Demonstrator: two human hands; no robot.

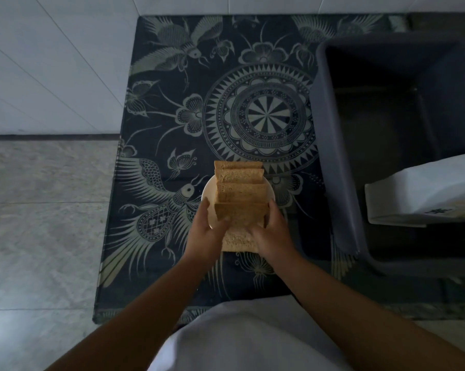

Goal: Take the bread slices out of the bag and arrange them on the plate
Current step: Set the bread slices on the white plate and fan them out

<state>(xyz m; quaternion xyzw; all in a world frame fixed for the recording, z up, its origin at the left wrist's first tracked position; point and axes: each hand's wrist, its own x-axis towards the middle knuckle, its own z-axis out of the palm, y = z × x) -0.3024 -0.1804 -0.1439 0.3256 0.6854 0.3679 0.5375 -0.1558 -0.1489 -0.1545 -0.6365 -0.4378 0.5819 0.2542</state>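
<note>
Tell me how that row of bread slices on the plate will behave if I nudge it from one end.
The bread slices lean on one another in a row, so a nudge would probably topple them like dominoes. They overhang the small plate, so some may slide off. Both the left hand and right hand steady the nearest slice, suggesting it flops easily.

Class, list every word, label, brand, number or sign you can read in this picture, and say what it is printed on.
No text can be read.
White bag in the grey bin: a small dark mark and yellow print near its lower edge, too small and blurred to read.
Patterned cloth: birds, flowers and a round motif only, no lettering.
Bread slices and plate: no marks.
</note>
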